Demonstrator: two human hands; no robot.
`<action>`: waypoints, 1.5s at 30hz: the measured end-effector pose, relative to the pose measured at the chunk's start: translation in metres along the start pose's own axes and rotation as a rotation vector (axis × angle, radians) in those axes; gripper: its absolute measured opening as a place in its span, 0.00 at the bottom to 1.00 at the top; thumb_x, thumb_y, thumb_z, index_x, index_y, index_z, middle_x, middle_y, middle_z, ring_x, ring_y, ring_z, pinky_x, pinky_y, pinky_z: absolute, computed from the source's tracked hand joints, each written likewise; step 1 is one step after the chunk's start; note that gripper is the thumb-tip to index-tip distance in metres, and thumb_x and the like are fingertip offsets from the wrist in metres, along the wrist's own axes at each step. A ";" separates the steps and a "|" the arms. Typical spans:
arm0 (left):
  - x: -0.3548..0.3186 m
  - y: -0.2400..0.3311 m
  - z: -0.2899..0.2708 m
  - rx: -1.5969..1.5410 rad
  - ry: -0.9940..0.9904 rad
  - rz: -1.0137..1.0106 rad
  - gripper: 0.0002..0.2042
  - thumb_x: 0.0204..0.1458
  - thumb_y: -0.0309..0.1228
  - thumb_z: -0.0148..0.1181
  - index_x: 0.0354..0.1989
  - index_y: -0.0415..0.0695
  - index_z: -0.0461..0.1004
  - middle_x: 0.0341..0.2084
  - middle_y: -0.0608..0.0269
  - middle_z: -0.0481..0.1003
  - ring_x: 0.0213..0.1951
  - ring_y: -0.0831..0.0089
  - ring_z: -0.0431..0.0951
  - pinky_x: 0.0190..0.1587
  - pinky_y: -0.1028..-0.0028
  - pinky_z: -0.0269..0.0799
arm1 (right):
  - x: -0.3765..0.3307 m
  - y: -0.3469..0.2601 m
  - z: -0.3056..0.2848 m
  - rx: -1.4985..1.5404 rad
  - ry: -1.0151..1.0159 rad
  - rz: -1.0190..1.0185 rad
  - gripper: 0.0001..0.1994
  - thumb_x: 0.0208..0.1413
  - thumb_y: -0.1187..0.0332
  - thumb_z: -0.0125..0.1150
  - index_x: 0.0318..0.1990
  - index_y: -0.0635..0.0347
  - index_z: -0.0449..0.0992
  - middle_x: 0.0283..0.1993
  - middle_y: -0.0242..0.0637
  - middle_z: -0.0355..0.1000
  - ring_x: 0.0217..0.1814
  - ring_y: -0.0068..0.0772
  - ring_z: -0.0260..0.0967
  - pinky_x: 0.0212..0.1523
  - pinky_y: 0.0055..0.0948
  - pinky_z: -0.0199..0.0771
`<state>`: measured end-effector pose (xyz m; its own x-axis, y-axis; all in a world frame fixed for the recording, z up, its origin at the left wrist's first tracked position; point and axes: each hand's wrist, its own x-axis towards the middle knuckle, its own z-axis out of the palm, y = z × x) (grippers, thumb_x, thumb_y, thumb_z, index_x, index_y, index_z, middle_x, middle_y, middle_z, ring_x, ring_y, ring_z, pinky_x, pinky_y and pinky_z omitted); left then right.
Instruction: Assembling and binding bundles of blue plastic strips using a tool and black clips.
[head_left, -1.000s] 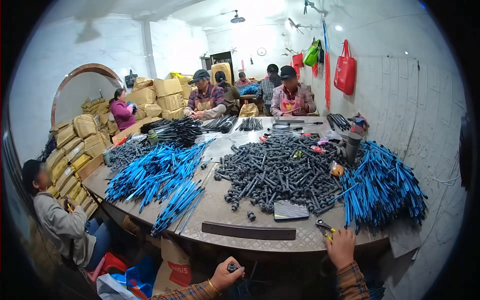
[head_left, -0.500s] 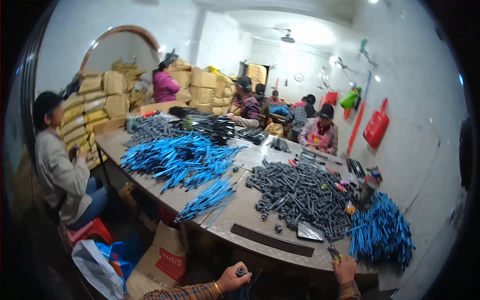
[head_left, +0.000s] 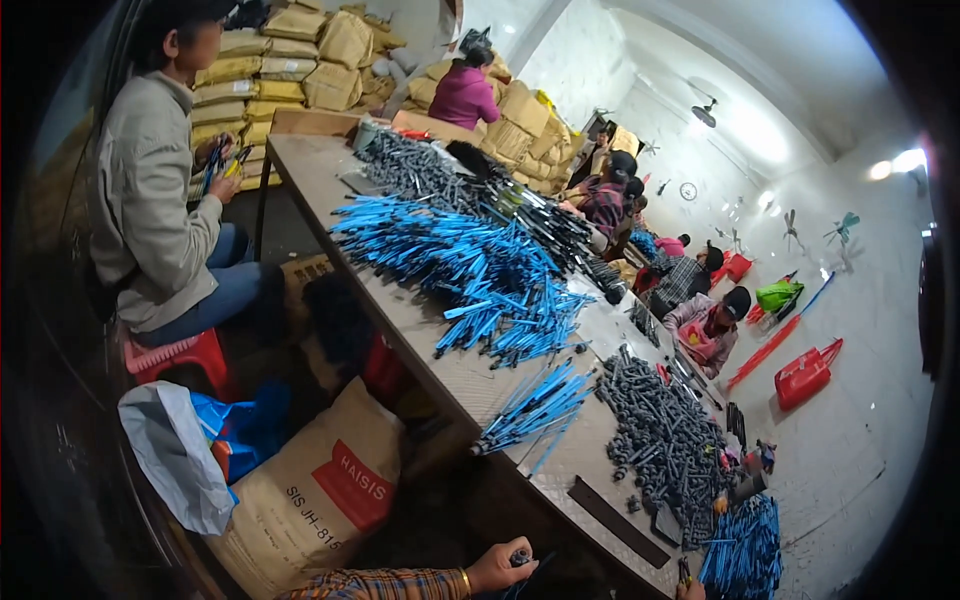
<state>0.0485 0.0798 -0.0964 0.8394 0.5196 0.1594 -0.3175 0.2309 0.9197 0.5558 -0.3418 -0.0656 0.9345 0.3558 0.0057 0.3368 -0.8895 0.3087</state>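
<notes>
At the lower edge, my left hand (head_left: 497,568) is closed round a dark grey, round-ended plastic part (head_left: 520,557). Dark thin strands show just right of that hand, too blurred to name. My right hand (head_left: 691,591) is mostly cut off by the lower edge, closed at the handles of small pliers (head_left: 684,572) with yellow on the grips. Beyond it a bundle of blue rods (head_left: 745,550) lies at the table's near right corner. A large pile of dark grey plastic parts (head_left: 655,435) covers the table farther in.
A flat dark strip (head_left: 618,522) lies along the near edge of the table (head_left: 505,408). Blue rods (head_left: 540,405) and a bigger blue heap (head_left: 470,265) lie left. A brown sack (head_left: 300,500) stands below. A person (head_left: 165,200) sits far left; other people work farther back.
My view has tilted and swung left, so the table now slants down to the right. My right hand has slipped mostly out of the picture; my left still holds the grey part.
</notes>
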 end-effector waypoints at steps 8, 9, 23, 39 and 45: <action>0.001 -0.002 -0.013 -0.001 0.063 0.070 0.07 0.50 0.30 0.57 0.29 0.45 0.63 0.15 0.71 0.70 0.18 0.80 0.65 0.25 0.81 0.62 | 0.018 -0.008 -0.008 -0.054 -0.069 -0.036 0.25 0.54 0.49 0.38 0.57 0.47 0.65 0.43 0.53 0.70 0.38 0.62 0.63 0.40 0.49 0.64; 0.001 -0.002 -0.014 0.001 0.058 0.076 0.08 0.50 0.30 0.57 0.28 0.45 0.63 0.15 0.71 0.69 0.18 0.80 0.65 0.25 0.81 0.62 | 0.019 -0.008 -0.009 -0.054 -0.074 -0.036 0.26 0.54 0.49 0.38 0.57 0.47 0.65 0.43 0.53 0.70 0.37 0.62 0.63 0.40 0.49 0.63; -0.004 0.005 0.003 0.086 0.005 0.075 0.07 0.49 0.29 0.57 0.28 0.45 0.64 0.16 0.70 0.70 0.18 0.79 0.66 0.25 0.81 0.62 | -0.081 -0.104 -0.086 0.039 0.033 0.133 0.17 0.53 0.54 0.44 0.45 0.52 0.66 0.40 0.49 0.68 0.37 0.57 0.63 0.38 0.46 0.65; 0.017 0.029 0.080 0.246 -0.196 0.047 0.06 0.42 0.23 0.58 0.24 0.44 0.65 0.15 0.68 0.68 0.15 0.78 0.62 0.20 0.80 0.59 | -0.222 -0.190 -0.221 0.689 0.348 -0.871 0.13 0.41 0.70 0.63 0.35 0.60 0.70 0.42 0.40 0.66 0.38 0.39 0.65 0.40 0.30 0.66; 0.009 0.032 0.115 0.353 -0.282 0.049 0.07 0.43 0.22 0.58 0.25 0.44 0.64 0.15 0.69 0.69 0.15 0.80 0.63 0.20 0.81 0.59 | -0.211 -0.200 -0.224 0.291 0.750 -1.101 0.07 0.41 0.72 0.59 0.31 0.53 0.73 0.50 0.35 0.65 0.49 0.37 0.62 0.54 0.38 0.58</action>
<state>0.0967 -0.0027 -0.0247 0.9300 0.2670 0.2525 -0.2315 -0.1080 0.9668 0.2656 -0.1748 0.0846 -0.0858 0.8997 0.4280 0.9592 -0.0415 0.2796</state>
